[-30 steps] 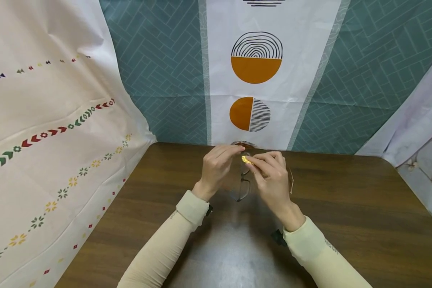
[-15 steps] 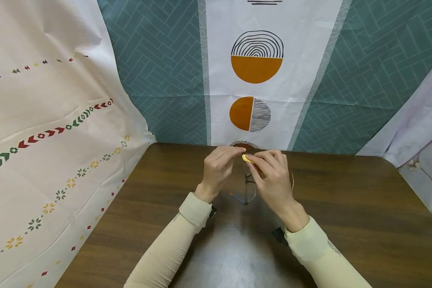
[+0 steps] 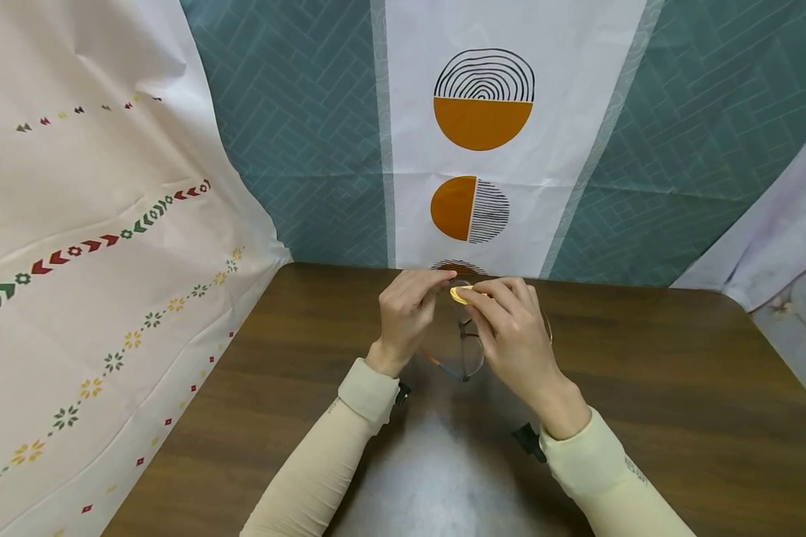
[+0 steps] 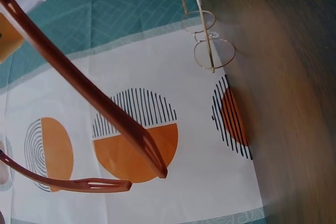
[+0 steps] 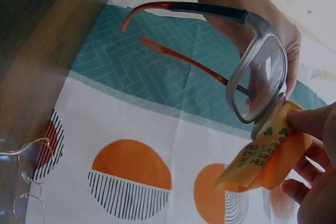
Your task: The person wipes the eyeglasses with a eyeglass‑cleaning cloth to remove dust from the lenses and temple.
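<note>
Right wrist: I see the right hand (image 5: pixel 319 174) pinching folded yellow cloth (image 5: pixel 265 156) against rectangular grey plastic glasses (image 5: pixel 262 80), likely for wiping. Beyond the glasses, I can't tell whether the left hand (image 3: pixel 406 309) grips.

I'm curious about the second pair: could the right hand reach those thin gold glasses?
Probably yes: the gold glasses look close by, with nothing visibly between, though the right hand pinches the yellow cloth.

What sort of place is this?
Probably an indoor tabletop workspace; the wider room is out of view. A brown table stands before a green and white cloth, with a cream patterned cloth along its left side.
</note>
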### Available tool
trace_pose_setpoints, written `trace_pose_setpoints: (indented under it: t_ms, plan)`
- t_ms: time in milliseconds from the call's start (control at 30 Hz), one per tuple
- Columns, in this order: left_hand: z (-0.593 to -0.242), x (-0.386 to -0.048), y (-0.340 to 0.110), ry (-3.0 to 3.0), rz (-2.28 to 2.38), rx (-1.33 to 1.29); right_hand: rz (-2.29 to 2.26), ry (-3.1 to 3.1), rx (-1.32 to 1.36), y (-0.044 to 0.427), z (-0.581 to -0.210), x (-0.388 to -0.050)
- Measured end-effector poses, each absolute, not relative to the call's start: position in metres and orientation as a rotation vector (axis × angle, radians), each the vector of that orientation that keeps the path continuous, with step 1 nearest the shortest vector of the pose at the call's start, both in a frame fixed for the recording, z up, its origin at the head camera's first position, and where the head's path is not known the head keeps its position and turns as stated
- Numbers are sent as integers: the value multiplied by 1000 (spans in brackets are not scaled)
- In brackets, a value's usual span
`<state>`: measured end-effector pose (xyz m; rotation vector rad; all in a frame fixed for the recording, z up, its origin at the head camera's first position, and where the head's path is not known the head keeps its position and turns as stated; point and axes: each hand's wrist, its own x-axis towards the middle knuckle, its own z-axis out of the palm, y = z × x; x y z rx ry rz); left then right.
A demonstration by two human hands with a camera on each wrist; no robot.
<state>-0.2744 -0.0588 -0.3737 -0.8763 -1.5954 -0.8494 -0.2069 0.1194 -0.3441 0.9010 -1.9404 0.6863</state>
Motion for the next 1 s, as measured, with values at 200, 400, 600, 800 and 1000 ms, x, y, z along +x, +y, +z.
trace_pose_setpoints:
  t_ms: [200, 400, 600, 800, 1000]
  plan:
    - [-364, -272, -58, -1601, -840, -850, 705, -1934, 935, 124, -337, -204]
    - [-356, -267, -58, -1607, -864, -822, 717, -1929, 970, 126, -333, -199]
    - [-357, -264, -60, -1609, -903, -754, 691, -1972, 1027, 128, -331, -197]
    - [-361, -265, -61, -1598, -978, -722, 660, -1998, 1066, 128, -330, -195]
    - [-364, -264, -61, -1595, -1010, -711, 682, -2051, 1112, 132, -328, -194]
